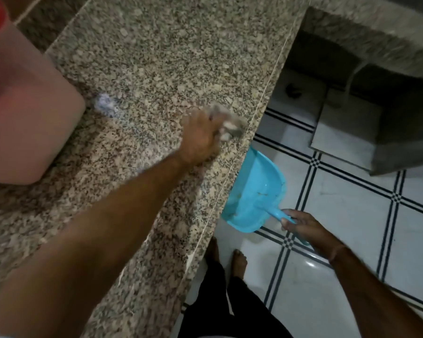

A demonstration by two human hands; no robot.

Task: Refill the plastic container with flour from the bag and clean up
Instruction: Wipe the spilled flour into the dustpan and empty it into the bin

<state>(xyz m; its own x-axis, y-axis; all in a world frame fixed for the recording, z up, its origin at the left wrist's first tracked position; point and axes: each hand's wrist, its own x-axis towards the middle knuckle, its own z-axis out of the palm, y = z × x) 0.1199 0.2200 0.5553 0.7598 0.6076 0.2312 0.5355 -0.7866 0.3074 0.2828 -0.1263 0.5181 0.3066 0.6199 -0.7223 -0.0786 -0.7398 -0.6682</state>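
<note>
**Granite edge, dustpan below: sweepings may miss the pan**

Granite counter fills the left and middle of the view, its edge running from far right down to near centre. The left hand is closed on a blurred greyish cloth, pressed to the stone just beside that edge. The right hand is wrapped round the handle of a blue dustpan, held below the edge, to the near right of the cloth.

The likely slip is that the cloth sits a little farther along the edge than the pan's mouth, so flour pushed straight off could fall past it onto the tiled floor. A fast wipe could also puff fine flour over the rim.

The dustpan holds only a few brownish specks and streaks. At far left stands the plastic container, pale with a red lid; its contents cannot be seen. A whitish smear lies on the counter just beside it, not yet wiped. No flour bag is in view.
</note>
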